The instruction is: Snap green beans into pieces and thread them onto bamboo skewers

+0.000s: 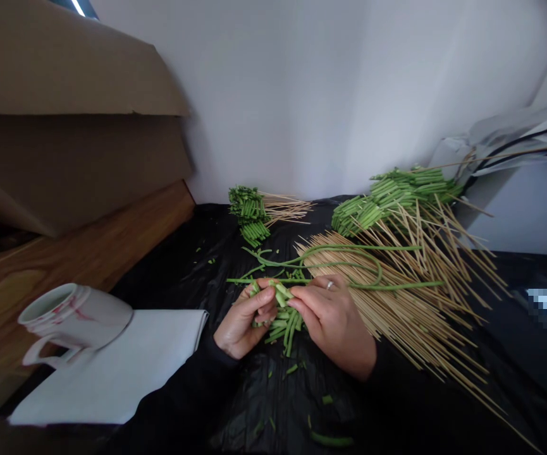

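My left hand (245,319) is closed around a small bunch of short cut green stems (286,319), held over black plastic sheeting. My right hand (332,316), with a ring on one finger, pinches the top of the same bunch from the right. Long uncut green stalks (344,253) curl across the sheeting just behind my hands. A wide spread of thin wooden skewers (425,303) lies to the right of my right hand.
A skewered bundle of green stems (249,212) lies at the back by the wall; a bigger pile (391,196) lies back right. A white mug (71,316) stands on white paper (126,366) at left. Cardboard boxes (64,114) stand on a wooden surface (112,246).
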A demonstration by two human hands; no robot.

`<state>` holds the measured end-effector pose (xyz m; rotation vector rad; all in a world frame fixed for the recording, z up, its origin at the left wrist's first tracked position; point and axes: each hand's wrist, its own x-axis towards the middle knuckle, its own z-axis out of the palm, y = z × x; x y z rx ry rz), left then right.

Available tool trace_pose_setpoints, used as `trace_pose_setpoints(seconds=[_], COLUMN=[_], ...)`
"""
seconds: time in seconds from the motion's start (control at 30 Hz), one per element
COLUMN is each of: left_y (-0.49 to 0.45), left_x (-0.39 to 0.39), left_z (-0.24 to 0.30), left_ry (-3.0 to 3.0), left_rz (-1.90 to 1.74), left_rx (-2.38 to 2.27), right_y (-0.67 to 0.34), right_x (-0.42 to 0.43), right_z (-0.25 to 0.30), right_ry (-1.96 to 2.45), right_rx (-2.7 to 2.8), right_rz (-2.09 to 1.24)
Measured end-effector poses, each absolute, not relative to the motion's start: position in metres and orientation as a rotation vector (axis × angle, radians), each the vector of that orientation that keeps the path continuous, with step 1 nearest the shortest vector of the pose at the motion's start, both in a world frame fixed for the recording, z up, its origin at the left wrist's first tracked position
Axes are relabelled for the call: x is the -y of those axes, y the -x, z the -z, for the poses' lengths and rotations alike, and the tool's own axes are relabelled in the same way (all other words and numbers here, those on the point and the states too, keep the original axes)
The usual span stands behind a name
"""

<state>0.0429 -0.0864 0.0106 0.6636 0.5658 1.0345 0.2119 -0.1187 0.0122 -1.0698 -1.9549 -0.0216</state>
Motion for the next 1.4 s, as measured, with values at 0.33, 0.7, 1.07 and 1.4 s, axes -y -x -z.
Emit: trace_pose_setpoints(seconds=[0.33,0.7,1.07,1.4], left_y=[-0.027,-0.017,-0.034,-0.038], left_x=[0.075,0.07,0.082,0.09], left_z=[-0.027,-0.032,-0.019,-0.025], left_ry=[-0.379,-0.579,-1.079,-1.47], left_rz=[-1.215,-1.048,-0.961,-0.894], left_rx=[-0.421,-0.535,-0.907,-0.941], right_y=[-0.221,-0.225,-0.221,-0.213], right_x=[0.112,0.109,0.114,0.12], right_z=[-0.007,-0.009,-0.009,-0.014], right_ry=[1.157,1.196,1.127,1.078], right_rx=[2.001,2.047,2.047,1.798], right_rz=[0.006,0.179,0.104,-0.5])
